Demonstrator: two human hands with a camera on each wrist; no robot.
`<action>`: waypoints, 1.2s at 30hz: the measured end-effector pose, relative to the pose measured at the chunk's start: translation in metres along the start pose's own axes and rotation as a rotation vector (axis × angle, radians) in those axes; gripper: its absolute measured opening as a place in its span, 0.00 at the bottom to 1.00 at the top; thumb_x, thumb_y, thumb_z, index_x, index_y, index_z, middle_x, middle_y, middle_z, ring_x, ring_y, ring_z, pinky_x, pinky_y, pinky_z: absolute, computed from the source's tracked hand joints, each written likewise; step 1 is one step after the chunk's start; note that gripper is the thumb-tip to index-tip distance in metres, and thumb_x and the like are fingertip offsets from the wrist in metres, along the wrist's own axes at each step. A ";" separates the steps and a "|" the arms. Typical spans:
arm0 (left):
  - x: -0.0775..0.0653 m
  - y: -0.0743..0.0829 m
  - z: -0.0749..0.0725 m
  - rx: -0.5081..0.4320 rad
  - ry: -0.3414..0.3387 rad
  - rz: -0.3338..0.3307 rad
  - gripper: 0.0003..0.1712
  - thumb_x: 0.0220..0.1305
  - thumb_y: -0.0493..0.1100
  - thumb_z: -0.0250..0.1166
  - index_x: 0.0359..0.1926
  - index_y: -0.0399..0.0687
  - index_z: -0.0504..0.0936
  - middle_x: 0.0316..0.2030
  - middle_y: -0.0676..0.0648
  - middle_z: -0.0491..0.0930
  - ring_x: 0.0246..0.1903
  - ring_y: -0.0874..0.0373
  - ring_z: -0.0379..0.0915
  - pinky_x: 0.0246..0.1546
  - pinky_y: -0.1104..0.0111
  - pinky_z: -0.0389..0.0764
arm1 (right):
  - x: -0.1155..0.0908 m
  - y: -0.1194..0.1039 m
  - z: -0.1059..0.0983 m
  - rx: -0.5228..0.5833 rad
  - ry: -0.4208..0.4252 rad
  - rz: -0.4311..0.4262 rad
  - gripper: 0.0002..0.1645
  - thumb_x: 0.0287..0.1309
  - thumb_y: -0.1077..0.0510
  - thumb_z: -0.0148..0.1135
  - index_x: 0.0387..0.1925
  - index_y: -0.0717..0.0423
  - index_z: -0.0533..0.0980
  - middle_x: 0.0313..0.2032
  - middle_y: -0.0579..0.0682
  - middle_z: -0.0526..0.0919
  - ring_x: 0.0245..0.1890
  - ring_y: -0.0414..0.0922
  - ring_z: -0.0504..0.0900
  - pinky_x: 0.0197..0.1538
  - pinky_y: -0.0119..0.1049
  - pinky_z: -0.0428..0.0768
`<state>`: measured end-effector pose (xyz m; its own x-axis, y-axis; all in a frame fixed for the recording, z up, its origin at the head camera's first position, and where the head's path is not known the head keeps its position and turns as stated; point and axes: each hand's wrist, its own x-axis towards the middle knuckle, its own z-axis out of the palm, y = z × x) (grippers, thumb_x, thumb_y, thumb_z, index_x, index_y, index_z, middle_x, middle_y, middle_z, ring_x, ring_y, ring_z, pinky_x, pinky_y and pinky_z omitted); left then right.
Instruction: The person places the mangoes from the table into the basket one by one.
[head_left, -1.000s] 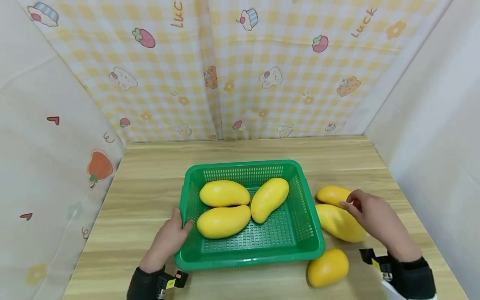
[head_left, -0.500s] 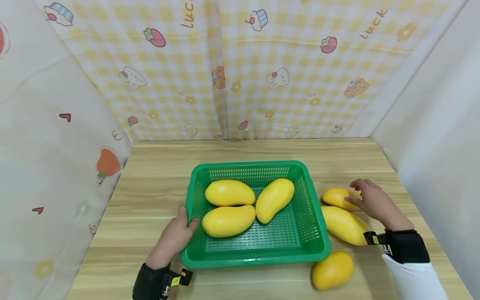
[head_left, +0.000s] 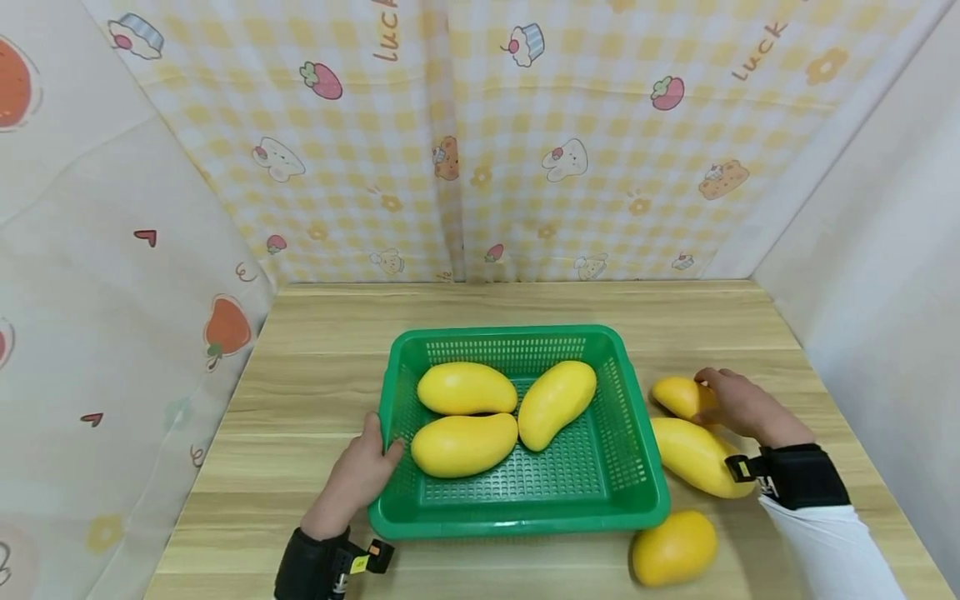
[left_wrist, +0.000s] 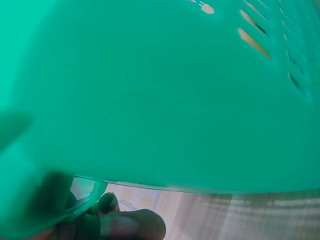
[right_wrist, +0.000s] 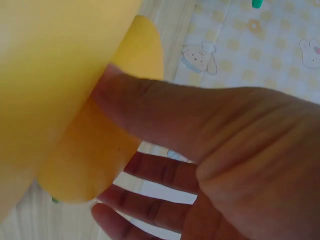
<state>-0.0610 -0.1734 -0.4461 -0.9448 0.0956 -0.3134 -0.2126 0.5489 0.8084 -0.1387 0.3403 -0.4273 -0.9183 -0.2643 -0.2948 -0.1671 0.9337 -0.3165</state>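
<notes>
Fingers [right_wrist: 160,169] half spread, the right hand [head_left: 744,409] clasps a loose mango [head_left: 677,396]; the left hand [head_left: 360,468] grips the basket [head_left: 517,528].

A pale, wood-grained desk [head_left: 322,358] is carrying a green, rectangular, perforated plastic basket [head_left: 517,529]. On the basket's right, a small orange-yellow oval fruit [head_left: 677,397] is lying farthest back, a long yellow curved fruit [head_left: 693,454] is lying just before it, and a plump orange-yellow fruit [head_left: 675,548] is resting by the near corner.
</notes>
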 end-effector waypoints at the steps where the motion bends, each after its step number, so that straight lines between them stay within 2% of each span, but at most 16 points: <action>1: 0.000 0.000 0.000 0.006 0.000 0.001 0.22 0.70 0.37 0.51 0.59 0.32 0.56 0.31 0.39 0.77 0.23 0.54 0.79 0.20 0.64 0.80 | 0.001 -0.001 0.001 -0.010 -0.004 0.007 0.35 0.48 0.57 0.73 0.51 0.75 0.68 0.44 0.72 0.73 0.43 0.65 0.74 0.46 0.58 0.73; 9: 0.000 -0.002 -0.001 0.024 0.000 -0.006 0.22 0.70 0.37 0.51 0.59 0.32 0.56 0.31 0.40 0.77 0.23 0.55 0.78 0.20 0.64 0.80 | 0.009 -0.009 0.007 -0.063 -0.031 0.062 0.41 0.50 0.55 0.70 0.56 0.77 0.64 0.49 0.76 0.69 0.47 0.68 0.72 0.48 0.60 0.72; 18: 0.000 -0.003 0.000 0.028 0.005 -0.009 0.22 0.70 0.38 0.51 0.59 0.32 0.56 0.30 0.40 0.77 0.22 0.55 0.78 0.19 0.64 0.79 | 0.009 -0.012 0.007 -0.098 -0.009 0.026 0.40 0.46 0.56 0.73 0.54 0.78 0.66 0.45 0.74 0.72 0.43 0.65 0.75 0.43 0.57 0.75; 24: 0.000 -0.001 -0.002 0.038 -0.001 -0.013 0.23 0.70 0.38 0.51 0.60 0.32 0.55 0.30 0.41 0.76 0.23 0.55 0.78 0.20 0.64 0.79 | -0.003 -0.023 -0.015 -0.121 0.113 -0.037 0.41 0.46 0.55 0.73 0.55 0.75 0.66 0.44 0.72 0.74 0.40 0.63 0.76 0.39 0.57 0.75; 29: 0.001 -0.004 -0.003 0.052 0.000 -0.012 0.25 0.71 0.38 0.51 0.61 0.31 0.54 0.30 0.41 0.77 0.23 0.55 0.77 0.21 0.64 0.78 | -0.012 -0.044 -0.038 -0.142 0.215 -0.108 0.40 0.48 0.58 0.73 0.58 0.73 0.65 0.46 0.71 0.73 0.40 0.62 0.75 0.40 0.56 0.75; 36: 0.002 -0.006 -0.001 0.058 -0.003 -0.001 0.27 0.71 0.39 0.51 0.63 0.31 0.53 0.30 0.41 0.76 0.23 0.56 0.76 0.21 0.65 0.77 | -0.023 -0.080 -0.052 -0.160 0.298 -0.219 0.42 0.48 0.56 0.74 0.61 0.68 0.65 0.49 0.69 0.74 0.44 0.62 0.76 0.40 0.55 0.77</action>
<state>-0.0622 -0.1771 -0.4509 -0.9438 0.0970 -0.3159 -0.1990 0.5964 0.7776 -0.1233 0.2842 -0.3487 -0.9147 -0.4015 0.0456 -0.4025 0.8953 -0.1911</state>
